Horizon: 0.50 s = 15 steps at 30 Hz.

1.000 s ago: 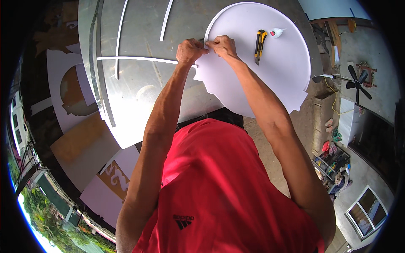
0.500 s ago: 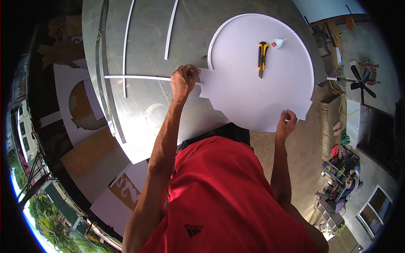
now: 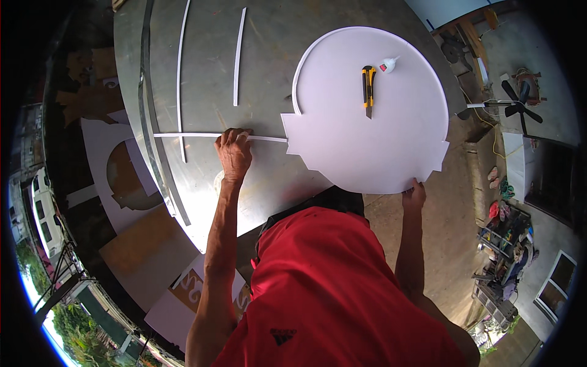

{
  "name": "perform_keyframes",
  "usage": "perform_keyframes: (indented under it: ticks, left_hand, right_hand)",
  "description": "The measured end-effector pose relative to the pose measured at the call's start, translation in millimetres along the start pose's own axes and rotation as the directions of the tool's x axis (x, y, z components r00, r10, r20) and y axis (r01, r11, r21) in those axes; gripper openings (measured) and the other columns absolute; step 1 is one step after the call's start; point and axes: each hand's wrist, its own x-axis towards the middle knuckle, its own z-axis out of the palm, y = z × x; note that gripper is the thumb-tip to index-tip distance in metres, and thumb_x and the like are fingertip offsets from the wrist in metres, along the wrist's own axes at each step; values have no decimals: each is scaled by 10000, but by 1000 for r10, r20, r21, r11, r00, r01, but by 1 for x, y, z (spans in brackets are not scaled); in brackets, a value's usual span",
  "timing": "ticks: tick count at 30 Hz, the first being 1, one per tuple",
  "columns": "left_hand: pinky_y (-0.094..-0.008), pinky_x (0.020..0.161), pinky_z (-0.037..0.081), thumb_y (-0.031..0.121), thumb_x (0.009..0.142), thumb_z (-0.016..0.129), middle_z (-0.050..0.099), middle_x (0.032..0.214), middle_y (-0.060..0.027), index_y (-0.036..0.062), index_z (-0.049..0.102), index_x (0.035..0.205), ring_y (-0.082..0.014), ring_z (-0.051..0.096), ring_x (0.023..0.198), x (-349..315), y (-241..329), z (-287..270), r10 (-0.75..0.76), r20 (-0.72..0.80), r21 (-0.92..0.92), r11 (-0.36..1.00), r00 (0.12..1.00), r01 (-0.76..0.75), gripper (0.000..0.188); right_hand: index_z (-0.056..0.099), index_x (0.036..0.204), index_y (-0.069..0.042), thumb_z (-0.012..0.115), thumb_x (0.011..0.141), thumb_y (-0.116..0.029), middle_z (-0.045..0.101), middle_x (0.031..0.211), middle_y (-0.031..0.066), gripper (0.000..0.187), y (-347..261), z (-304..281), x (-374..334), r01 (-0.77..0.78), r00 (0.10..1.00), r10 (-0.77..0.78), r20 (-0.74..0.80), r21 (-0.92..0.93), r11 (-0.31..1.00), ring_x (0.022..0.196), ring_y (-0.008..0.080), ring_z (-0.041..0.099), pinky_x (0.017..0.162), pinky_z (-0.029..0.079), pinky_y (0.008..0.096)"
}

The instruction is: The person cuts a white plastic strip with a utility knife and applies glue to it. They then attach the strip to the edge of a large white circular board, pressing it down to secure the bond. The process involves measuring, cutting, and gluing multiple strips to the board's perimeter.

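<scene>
Spanning the upper frame, a grey tabletop [image 3: 208, 73] is carrying a rounded white panel [image 3: 367, 150] right of centre. Its lower edge is being pinched by the right hand [image 3: 414, 193]. Left of centre, the left hand's [image 3: 234, 154] fingers are curling over a narrow white strip [image 3: 268, 139]; whether they're gripping it, I can't tell.

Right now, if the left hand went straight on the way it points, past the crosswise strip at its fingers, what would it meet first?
Probably the near end of the short white strip on the grey table, ahead of the left hand, though the hand's height is unclear.
</scene>
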Motion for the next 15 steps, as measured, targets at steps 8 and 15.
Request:
perform_keyframes:
  ticks: [8,15]
  left_hand:
    - [-466,995,430,73,807,743,703,1137,-41,121,778,1094,-285,613,1148,-1,5,8,-27,17,-66,997,999,28,293]
    - [-466,1002,417,93,822,739,714,1109,-22,133,792,1051,-273,616,1134,-5,5,7,-49,20,-55,997,999,50,237]
  right_hand:
    - [502,1422,-29,554,1066,-46,608,1317,106,361,3,-3,3,42,998,-41,51,-18,999,1179,274,614,1029,509,480]
    - [559,1340,4,558,1043,36,638,1216,87,299,10,-4,6,108,993,-108,36,1,994,1074,231,631,945,542,406]
